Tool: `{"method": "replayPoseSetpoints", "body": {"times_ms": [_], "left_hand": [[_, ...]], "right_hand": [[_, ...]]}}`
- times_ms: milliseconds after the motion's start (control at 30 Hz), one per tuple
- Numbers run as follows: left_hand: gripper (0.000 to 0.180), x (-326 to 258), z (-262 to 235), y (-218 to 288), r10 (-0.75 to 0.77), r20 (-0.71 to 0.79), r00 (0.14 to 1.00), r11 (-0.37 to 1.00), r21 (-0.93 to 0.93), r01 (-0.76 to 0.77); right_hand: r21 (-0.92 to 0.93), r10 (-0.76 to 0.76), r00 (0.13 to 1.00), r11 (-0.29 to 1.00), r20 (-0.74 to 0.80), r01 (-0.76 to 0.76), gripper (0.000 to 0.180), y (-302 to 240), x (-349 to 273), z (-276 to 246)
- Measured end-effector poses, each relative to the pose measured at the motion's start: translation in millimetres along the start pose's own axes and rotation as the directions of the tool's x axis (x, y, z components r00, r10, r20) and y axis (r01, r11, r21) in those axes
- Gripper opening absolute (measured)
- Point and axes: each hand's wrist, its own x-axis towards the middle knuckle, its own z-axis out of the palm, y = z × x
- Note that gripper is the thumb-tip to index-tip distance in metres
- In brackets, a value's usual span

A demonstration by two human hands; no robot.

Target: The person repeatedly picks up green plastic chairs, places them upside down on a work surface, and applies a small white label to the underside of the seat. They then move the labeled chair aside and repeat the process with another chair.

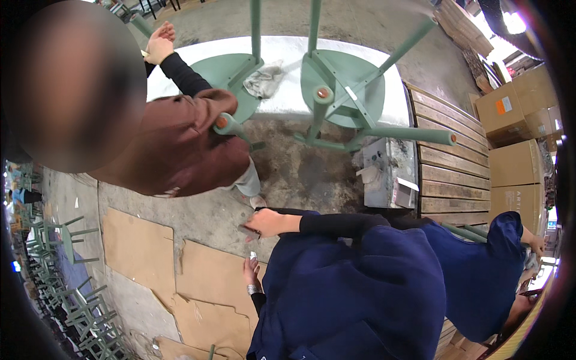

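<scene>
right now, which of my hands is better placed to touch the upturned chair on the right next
Probably your right hand: it looks nearer that chair than your left hand, which is lower in the view. It seems to hold a dark item, though.

I am holding a small silvery-white piece (254, 257), apart from a slim dark piece (248, 230) I'm gripping, partly hidden.

We see fairly bright, even light; white glare (514, 23) at upper right; heavy blur (75, 90) over the upper left; straight lines bending toward the dark, purple-fringed rim (564, 42).
</scene>
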Motion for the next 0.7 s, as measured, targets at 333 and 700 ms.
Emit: {"method": "replayPoseSetpoints", "body": {"times_ms": [333, 700], "left_hand": [[0.040, 70, -27, 201, 0.570, 0.265, 0.778, 0.730, 0.272, -0.627], [0.027, 119, -57, 331, 0.598, -0.378, 0.707, 0.791, 0.135, -0.597]], "right_hand": [[0.395, -0.030, 0.999, 0.919, 0.022, 0.019, 0.071, -62, 204, -7], [0.491, 0.131, 0.991, 0.865, -0.014, -0.107, 0.056, -81, 308, -36]]}}
